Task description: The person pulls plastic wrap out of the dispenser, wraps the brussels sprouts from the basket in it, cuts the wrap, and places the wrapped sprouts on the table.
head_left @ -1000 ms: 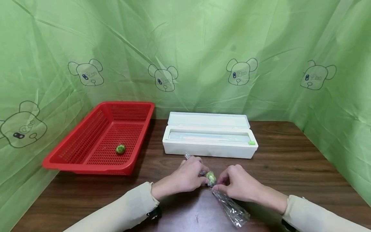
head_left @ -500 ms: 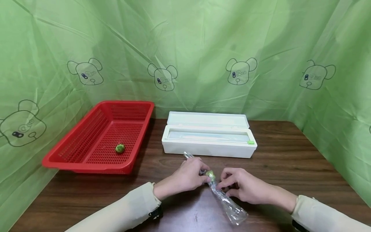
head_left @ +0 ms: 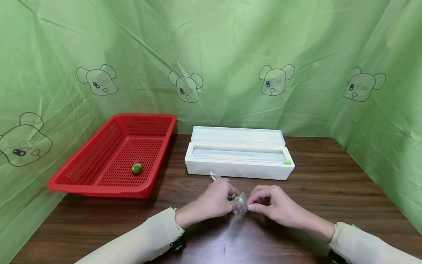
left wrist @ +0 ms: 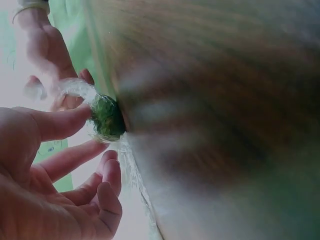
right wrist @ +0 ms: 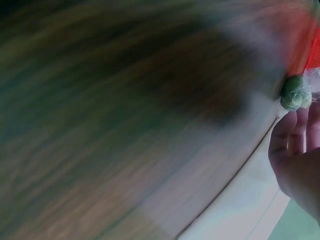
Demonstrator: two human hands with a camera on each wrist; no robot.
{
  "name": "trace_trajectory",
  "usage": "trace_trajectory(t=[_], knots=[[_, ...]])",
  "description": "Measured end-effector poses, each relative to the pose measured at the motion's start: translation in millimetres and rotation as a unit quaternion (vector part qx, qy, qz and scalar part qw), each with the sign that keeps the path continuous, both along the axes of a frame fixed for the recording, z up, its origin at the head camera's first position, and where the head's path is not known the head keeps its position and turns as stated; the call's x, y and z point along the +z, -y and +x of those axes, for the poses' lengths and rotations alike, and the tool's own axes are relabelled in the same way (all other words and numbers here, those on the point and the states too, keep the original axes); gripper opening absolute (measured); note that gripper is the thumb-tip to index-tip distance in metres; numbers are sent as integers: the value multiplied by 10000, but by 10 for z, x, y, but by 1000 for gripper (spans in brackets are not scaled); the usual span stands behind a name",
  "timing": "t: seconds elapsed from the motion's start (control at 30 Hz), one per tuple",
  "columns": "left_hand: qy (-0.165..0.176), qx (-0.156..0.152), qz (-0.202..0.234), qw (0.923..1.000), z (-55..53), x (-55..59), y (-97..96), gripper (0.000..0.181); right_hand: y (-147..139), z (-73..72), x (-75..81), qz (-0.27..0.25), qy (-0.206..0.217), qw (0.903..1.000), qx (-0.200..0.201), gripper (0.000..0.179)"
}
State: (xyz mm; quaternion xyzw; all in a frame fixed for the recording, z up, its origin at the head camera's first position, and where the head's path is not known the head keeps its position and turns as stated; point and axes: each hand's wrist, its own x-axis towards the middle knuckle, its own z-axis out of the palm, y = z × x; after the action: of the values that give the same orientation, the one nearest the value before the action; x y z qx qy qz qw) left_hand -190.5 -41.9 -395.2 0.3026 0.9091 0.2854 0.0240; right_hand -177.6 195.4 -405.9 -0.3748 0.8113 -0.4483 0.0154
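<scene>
A green Brussels sprout [left wrist: 107, 118] is enclosed in clear plastic wrap [left wrist: 75, 87]. My left hand [head_left: 215, 198] pinches the wrapped sprout between thumb and fingers, low over the table. A twisted end of the wrap sticks out behind that hand in the head view. My right hand [head_left: 277, 206] is just to the right of the sprout, thumb and index finger pinching the wrap at its side. Below the sprout the film is blurred. The right wrist view shows the wrapped sprout at the tips of the right fingers [right wrist: 296, 132].
A red perforated basket [head_left: 166, 146] stands at the left with another Brussels sprout [head_left: 136, 168] inside. Behind the hands is a white plastic wrap dispenser [head_left: 237, 170], lid raised, with a green slider [head_left: 287, 162]. Green cloth [head_left: 230, 36] surrounds the dark wooden table [head_left: 329, 176].
The wrap's long tail, which lay stretched toward the front right, is now gathered up and blurred near the sprout. My right hand opened off it, then closed on the wrap again. The left hand stays put.
</scene>
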Motion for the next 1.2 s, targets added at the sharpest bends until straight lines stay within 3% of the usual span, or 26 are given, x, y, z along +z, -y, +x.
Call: trace_trajectory(t=[0.13,0.27,0.37,0.67,0.97,1.1,1.2], knots=[[-45,-125,225,9997,-1,3,8,13,91,-28,32,44,576,9961,-667,3],[456,89,452,9979,11,7,2,9,195,-50,51,87,1205,9851,-1225,6],[607,226,434,9970,24,13,2,11,276,-56,59,152,1442,9783,-1479,9],[361,174,502,9979,54,-17,32,5,408,-83,79,434,1287,9712,-1959,5],[734,524,861,9922,174,-22,193,11,472,-106,87,509,1486,9650,-2100,5],[1302,523,1212,9827,233,-15,247,11,497,-137,90,472,1622,9634,-2081,5],[2032,628,1683,9625,243,-29,253,24,506,-157,95,370,1806,9619,-2021,9]])
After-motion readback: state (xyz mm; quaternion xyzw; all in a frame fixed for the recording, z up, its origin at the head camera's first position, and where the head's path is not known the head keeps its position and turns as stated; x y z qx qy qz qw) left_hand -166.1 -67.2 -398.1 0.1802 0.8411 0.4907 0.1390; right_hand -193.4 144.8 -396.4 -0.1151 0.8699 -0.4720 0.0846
